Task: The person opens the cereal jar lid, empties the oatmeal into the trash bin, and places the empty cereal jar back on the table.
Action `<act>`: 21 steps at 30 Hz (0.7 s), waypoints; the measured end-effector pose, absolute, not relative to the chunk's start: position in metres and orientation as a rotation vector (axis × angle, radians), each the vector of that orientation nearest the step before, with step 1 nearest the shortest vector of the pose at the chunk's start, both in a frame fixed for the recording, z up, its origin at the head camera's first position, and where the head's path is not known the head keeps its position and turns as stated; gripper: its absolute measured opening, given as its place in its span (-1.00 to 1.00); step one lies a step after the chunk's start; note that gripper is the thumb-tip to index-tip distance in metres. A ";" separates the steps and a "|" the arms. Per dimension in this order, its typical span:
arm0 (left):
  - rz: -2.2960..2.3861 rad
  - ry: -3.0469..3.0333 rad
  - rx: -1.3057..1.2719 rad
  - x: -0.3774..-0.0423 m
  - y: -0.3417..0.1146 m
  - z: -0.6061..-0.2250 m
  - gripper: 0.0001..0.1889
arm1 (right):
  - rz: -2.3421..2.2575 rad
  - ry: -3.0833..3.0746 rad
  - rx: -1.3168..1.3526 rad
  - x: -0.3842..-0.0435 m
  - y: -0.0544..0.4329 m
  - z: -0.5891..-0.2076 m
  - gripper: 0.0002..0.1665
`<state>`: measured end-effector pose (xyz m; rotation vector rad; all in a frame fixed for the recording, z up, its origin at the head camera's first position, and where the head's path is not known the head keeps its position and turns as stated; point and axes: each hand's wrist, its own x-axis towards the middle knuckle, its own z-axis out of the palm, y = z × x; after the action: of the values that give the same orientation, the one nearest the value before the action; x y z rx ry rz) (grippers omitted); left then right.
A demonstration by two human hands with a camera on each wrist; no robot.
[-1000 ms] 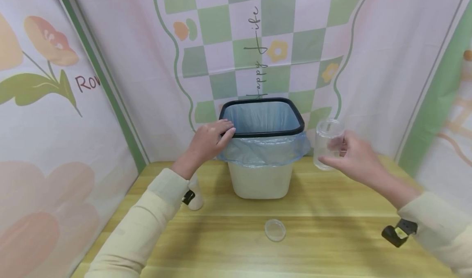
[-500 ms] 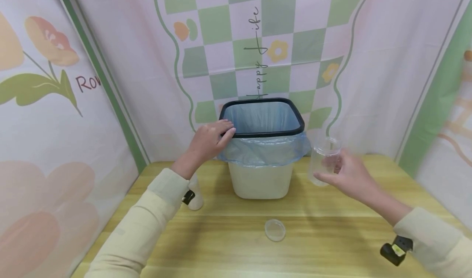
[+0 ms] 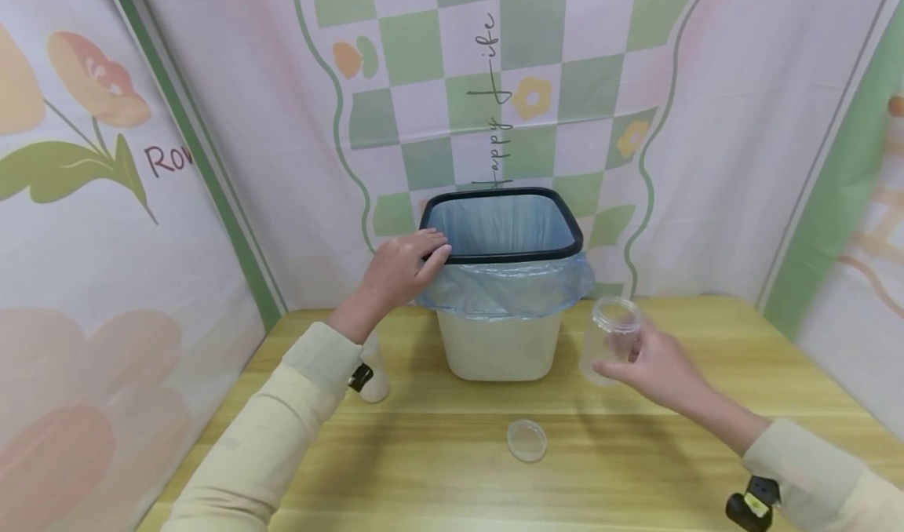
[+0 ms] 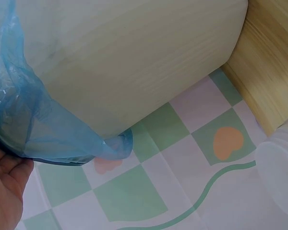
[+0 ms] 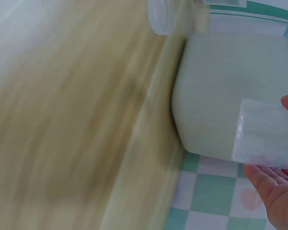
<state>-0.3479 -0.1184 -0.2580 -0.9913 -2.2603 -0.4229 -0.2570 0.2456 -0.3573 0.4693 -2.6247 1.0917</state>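
A cream trash bin (image 3: 499, 347) with a black rim and a blue bag folded over it stands on the table. My left hand (image 3: 406, 269) grips the rim at its front left corner; in the left wrist view its bent fingers (image 4: 12, 165) sit against the rim and bag. To the bin's right, my right hand (image 3: 657, 359) holds a clear plastic jar (image 3: 607, 347) upright, thumb in front and fingers on the far side. The jar's top is uncovered and nothing shows inside. In the right wrist view the jar (image 5: 264, 134) overlaps the bin's wall.
A clear round lid (image 3: 526, 440) lies on the wooden table (image 3: 600, 477) in front of the bin. Partly hidden behind my left forearm is a whitish translucent container (image 3: 376, 383). Printed fabric walls (image 3: 713, 163) enclose the table's back and sides.
My right hand has lowered the jar toward the table and brought it slightly left and nearer to me. The left hand, bin and lid have stayed in place.
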 end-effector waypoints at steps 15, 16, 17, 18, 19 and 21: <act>-0.413 -2.231 -1.007 -0.349 -0.118 -0.258 -0.66 | 1.109 -2.673 0.469 -0.258 0.236 -0.390 -0.27; -0.411 -2.230 -1.008 -0.349 -0.118 -0.258 -0.66 | 1.124 -2.677 0.471 -0.258 0.235 -0.392 -0.28; -0.410 -2.231 -1.008 -0.349 -0.118 -0.258 -0.66 | 1.141 -2.681 0.471 -0.258 0.234 -0.394 -0.29; -0.409 -2.233 -1.009 -0.349 -0.118 -0.258 -0.67 | 1.152 -2.685 0.469 -0.258 0.233 -0.396 -0.29; -0.408 -2.235 -1.007 -0.349 -0.118 -0.258 -0.67 | 1.162 -2.690 0.467 -0.258 0.232 -0.398 -0.30; -0.407 -2.239 -1.004 -0.348 -0.118 -0.258 -0.67 | 1.171 -2.697 0.462 -0.258 0.230 -0.401 -0.29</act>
<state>-0.3482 -0.1182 -0.2581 -1.0042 -2.2392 -0.4068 -0.2578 0.2300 -0.4010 0.4625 -2.6969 1.1709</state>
